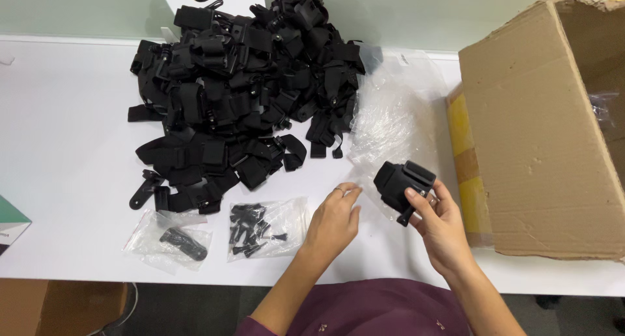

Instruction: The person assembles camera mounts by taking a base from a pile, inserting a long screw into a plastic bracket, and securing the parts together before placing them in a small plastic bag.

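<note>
Cardboard is seen first: a large open carton (540, 147) lies on its side at the right end of the white table (58, 147). A big heap of black straps and mounts (241, 95) is piled at the far middle, and a crumpled clear plastic bag (390, 121) is spread between the heap and the carton. Two small clear bags are laid near the front edge, one with a black clip (182, 243), one with black screws (257, 228). A folded black strap mount (403, 183) is held above the table by the right hand (443, 228), pinched at its plastic buckle end between thumb and fingers. It is judged light, soft in the webbing and stiff at the buckle, so the buckle is the firm place to be taken. The left hand (334, 220) is rested on the table just beside it, loosely curled and holding nothing.
</note>
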